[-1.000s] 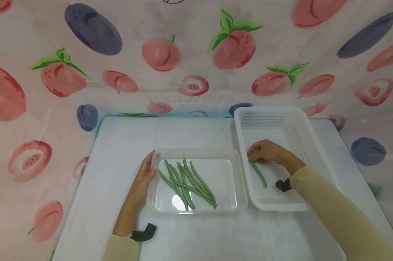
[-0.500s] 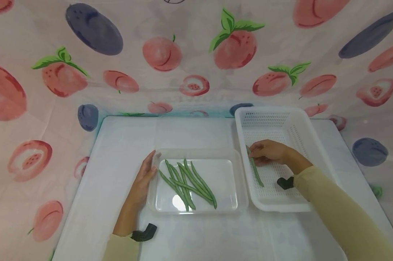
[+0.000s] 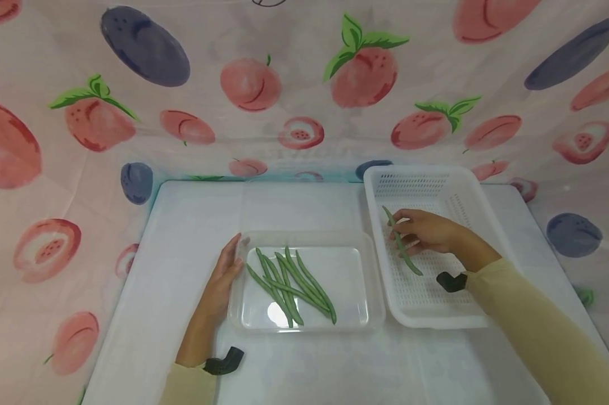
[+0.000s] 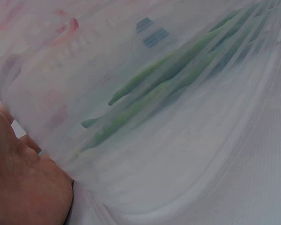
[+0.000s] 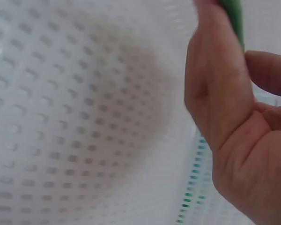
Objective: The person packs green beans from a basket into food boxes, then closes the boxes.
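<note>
My right hand (image 3: 428, 230) pinches a single green bean (image 3: 410, 262) above the floor of the white perforated basket (image 3: 431, 306). In the right wrist view the bean (image 5: 232, 18) shows only in part, past the thumb and fingers. My left hand (image 3: 220, 284) rests against the left end of a clear plastic container (image 3: 347, 281), fingers extended along its wall. Several green beans (image 3: 291, 287) lie crossed in the left and middle part of that container. From the left wrist, they appear (image 4: 154, 82) through the container's cloudy wall, beside the palm.
Container and basket stand side by side on a white table (image 3: 309, 365), the basket to the right. A fruit-printed cloth (image 3: 304, 73) hangs behind the table and at its sides. Black wrist mounts (image 3: 224, 361) stick out at both sleeves.
My right hand has lifted the bean from near the basket's left wall and moved slightly right and back with it. The left hand and the container have stayed put.
</note>
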`<state>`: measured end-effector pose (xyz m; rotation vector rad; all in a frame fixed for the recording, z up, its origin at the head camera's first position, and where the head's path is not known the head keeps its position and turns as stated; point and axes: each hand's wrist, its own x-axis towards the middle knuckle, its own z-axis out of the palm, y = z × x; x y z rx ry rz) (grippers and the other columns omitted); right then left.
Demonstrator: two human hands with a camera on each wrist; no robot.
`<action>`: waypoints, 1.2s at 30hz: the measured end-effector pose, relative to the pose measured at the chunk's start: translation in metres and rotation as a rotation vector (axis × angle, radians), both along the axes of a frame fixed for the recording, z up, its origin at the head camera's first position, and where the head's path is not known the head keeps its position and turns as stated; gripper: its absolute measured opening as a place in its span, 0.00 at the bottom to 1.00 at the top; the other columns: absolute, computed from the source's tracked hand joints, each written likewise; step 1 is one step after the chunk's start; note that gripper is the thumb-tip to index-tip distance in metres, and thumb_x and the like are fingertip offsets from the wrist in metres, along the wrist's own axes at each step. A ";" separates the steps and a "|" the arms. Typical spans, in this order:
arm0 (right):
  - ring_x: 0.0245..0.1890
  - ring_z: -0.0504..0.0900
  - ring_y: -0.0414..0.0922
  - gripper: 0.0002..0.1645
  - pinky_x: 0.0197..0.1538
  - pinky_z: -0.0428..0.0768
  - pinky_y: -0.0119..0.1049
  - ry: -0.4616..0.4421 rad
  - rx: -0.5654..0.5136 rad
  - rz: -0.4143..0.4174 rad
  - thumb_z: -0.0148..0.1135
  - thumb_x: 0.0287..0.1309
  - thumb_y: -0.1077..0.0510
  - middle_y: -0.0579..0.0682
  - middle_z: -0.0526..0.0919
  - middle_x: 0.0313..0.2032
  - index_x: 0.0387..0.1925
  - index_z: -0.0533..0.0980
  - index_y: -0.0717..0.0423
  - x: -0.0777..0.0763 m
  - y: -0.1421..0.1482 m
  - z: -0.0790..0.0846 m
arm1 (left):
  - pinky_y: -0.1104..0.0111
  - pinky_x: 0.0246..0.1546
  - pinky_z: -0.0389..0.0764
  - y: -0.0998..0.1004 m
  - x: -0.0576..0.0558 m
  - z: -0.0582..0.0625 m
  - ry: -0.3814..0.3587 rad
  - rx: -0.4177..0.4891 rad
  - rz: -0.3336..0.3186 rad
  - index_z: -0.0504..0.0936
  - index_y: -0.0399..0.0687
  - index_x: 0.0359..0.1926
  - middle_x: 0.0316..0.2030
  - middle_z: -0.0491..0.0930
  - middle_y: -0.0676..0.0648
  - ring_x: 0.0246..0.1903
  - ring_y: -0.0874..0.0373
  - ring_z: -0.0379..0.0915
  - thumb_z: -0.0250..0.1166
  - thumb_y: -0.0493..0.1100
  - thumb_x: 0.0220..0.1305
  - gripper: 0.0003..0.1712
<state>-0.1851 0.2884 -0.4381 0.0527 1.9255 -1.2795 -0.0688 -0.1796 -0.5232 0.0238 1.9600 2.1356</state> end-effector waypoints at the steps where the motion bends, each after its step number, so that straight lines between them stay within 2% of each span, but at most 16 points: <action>1: 0.44 0.87 0.54 0.22 0.48 0.88 0.49 0.009 -0.006 -0.007 0.49 0.78 0.56 0.62 0.79 0.51 0.64 0.60 0.65 0.001 0.000 0.004 | 0.38 0.75 0.51 0.000 0.000 0.000 0.000 -0.002 0.000 0.50 0.69 0.80 0.82 0.44 0.60 0.82 0.51 0.34 0.45 0.49 0.81 0.32; 10: 0.42 0.89 0.50 0.24 0.45 0.89 0.47 0.056 -0.048 -0.054 0.52 0.78 0.51 0.59 0.81 0.51 0.62 0.58 0.61 0.009 -0.006 0.032 | 0.37 0.74 0.54 0.000 0.000 -0.001 0.002 0.001 -0.002 0.50 0.70 0.80 0.82 0.45 0.60 0.82 0.50 0.36 0.45 0.49 0.81 0.32; 14: 0.40 0.88 0.48 0.22 0.44 0.89 0.47 0.083 -0.085 -0.073 0.53 0.77 0.50 0.55 0.82 0.45 0.59 0.59 0.58 0.013 -0.012 0.044 | 0.38 0.74 0.52 -0.001 0.000 -0.003 -0.002 0.015 -0.001 0.50 0.70 0.80 0.82 0.45 0.60 0.82 0.50 0.35 0.47 0.51 0.81 0.32; 17: 0.38 0.88 0.48 0.22 0.43 0.89 0.48 0.102 -0.130 -0.079 0.54 0.77 0.50 0.52 0.81 0.41 0.59 0.60 0.59 0.016 -0.018 0.050 | 0.37 0.74 0.52 -0.001 0.000 -0.004 -0.001 0.014 0.000 0.50 0.70 0.80 0.82 0.45 0.60 0.82 0.50 0.35 0.47 0.51 0.81 0.32; 28: 0.37 0.86 0.44 0.23 0.40 0.89 0.43 0.144 -0.184 0.001 0.57 0.74 0.59 0.49 0.84 0.37 0.62 0.59 0.62 0.031 -0.046 0.068 | 0.37 0.73 0.54 0.000 0.001 -0.003 -0.001 0.008 0.000 0.50 0.70 0.80 0.82 0.45 0.60 0.82 0.49 0.37 0.45 0.48 0.81 0.32; 32: 0.37 0.85 0.45 0.22 0.39 0.89 0.43 0.151 -0.182 0.015 0.58 0.73 0.58 0.50 0.82 0.38 0.61 0.61 0.58 0.036 -0.058 0.073 | 0.37 0.73 0.54 0.001 0.001 -0.002 0.003 0.010 0.000 0.50 0.70 0.80 0.82 0.44 0.60 0.82 0.49 0.37 0.46 0.49 0.81 0.32; 36: 0.38 0.85 0.45 0.27 0.38 0.89 0.43 0.150 -0.152 0.014 0.60 0.73 0.56 0.51 0.79 0.39 0.64 0.60 0.58 0.040 -0.072 0.076 | 0.37 0.73 0.53 0.000 0.000 -0.002 0.004 0.016 0.000 0.50 0.70 0.80 0.82 0.44 0.60 0.82 0.49 0.36 0.46 0.49 0.81 0.32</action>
